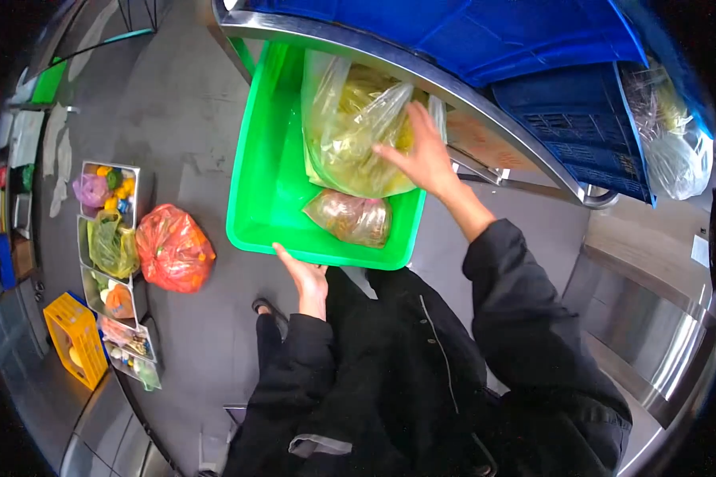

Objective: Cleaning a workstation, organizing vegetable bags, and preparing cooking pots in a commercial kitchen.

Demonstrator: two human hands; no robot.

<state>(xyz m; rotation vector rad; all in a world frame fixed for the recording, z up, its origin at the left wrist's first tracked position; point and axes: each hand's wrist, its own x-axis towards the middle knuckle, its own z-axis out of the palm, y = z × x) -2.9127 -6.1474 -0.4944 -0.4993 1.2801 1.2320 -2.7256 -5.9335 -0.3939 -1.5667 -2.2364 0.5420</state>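
A green plastic tub [274,149] is in front of my body, its far end partly under a steel shelf edge. Inside it, on the right, sits a large clear plastic bag [358,143] of yellow-green contents. A smaller clear bag [352,217] with brownish contents lies closer to me in the tub. My left hand [305,277] holds the near rim, thumb on top and the other fingers mostly hidden below. Over the right side of the large bag is my right hand [423,152], thumb and fingers spread. Whether it touches the plastic is unclear.
Above the tub runs a steel shelf edge [394,50] carrying blue plastic crates [573,119]. To the left, several metal bins [136,197] hold bagged items, beside a red plastic bag [175,247] on the floor. A yellow crate [77,340] stands farther left.
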